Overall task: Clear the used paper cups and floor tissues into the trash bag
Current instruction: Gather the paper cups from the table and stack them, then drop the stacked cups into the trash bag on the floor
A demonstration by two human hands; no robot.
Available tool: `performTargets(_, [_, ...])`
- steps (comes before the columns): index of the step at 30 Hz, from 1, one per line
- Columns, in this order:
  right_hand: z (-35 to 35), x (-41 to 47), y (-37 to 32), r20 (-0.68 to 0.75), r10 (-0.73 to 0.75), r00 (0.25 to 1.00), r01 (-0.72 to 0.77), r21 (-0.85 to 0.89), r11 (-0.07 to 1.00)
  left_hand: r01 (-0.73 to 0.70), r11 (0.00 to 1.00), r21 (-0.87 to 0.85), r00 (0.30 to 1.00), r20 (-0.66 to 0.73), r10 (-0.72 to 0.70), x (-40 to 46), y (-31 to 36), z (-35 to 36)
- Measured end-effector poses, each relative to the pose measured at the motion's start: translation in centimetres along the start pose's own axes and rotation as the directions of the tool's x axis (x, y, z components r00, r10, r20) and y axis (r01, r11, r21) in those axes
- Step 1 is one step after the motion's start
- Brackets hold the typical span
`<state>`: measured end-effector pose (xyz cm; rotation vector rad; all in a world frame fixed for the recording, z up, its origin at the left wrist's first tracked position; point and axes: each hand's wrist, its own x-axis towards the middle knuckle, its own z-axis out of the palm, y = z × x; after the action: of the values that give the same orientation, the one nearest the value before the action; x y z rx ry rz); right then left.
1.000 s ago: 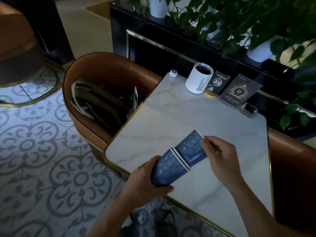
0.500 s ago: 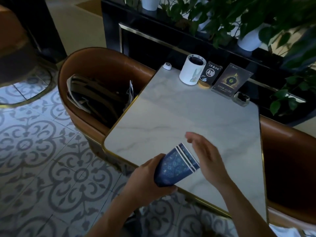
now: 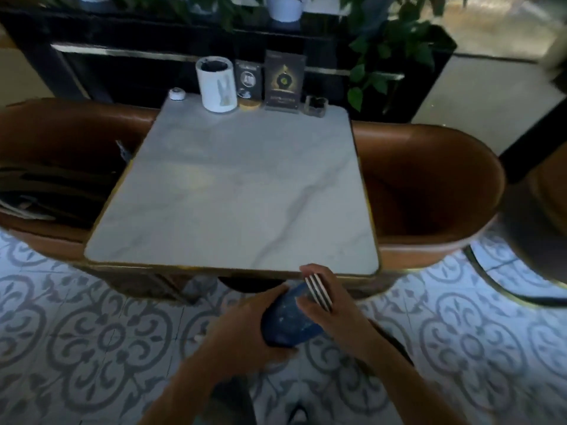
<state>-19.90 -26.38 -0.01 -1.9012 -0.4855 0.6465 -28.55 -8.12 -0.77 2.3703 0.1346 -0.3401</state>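
Observation:
A stack of dark blue patterned paper cups (image 3: 291, 323) with white rims lies on its side in both my hands, just below the near edge of the marble table (image 3: 239, 191). My left hand (image 3: 245, 329) wraps the closed bottom end of the stack. My right hand (image 3: 325, 305) presses its fingers over the rim end. No trash bag or floor tissue shows in this blurred view.
At the table's far edge stand a white cylindrical holder (image 3: 216, 84), two dark sign cards (image 3: 283, 81) and a small dark dish (image 3: 316, 105). Brown leather chairs flank the table, the left chair (image 3: 46, 142) holding a dark bag (image 3: 52, 191). Patterned floor tiles (image 3: 92, 332) lie below.
The loose cup has been pushed fully into the stack. Both hands with the stack have come off the tabletop toward me, below its near edge, and my view has swung to face the table squarely.

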Motion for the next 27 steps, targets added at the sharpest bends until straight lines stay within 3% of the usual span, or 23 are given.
performTargets(6, [-5.4,-10.7,6.1,0.013,0.210,0.978,-0.209,0.190,0.959,-0.144,0.989,-0.020,0.943,0.300,0.143,0.6,5.3,7.5])
performTargets(11, [-8.8,-17.4,9.1,-0.134,0.221,0.966,-0.193,0.198,0.961,-0.209,0.969,-0.130,0.856,0.455,0.246,1.7,10.0,11.8])
performTargets(16, [-9.8,-20.2,12.0,-0.218,0.343,0.914,-0.254,0.352,0.901,-0.258,0.966,-0.034,0.804,0.546,0.234,4.0,11.5,15.0])
performTargets(21, [-10.2,-19.4,13.7,-0.350,0.461,0.815,-0.313,0.403,0.860,-0.204,0.979,0.027,0.789,0.597,0.147,8.0,11.9,16.5])
performTargets(27, [-11.2,-16.8,16.2,-0.526,0.561,0.639,-0.393,0.404,0.826,-0.186,0.982,0.014,0.831,0.535,0.150,14.1,10.1,17.8])
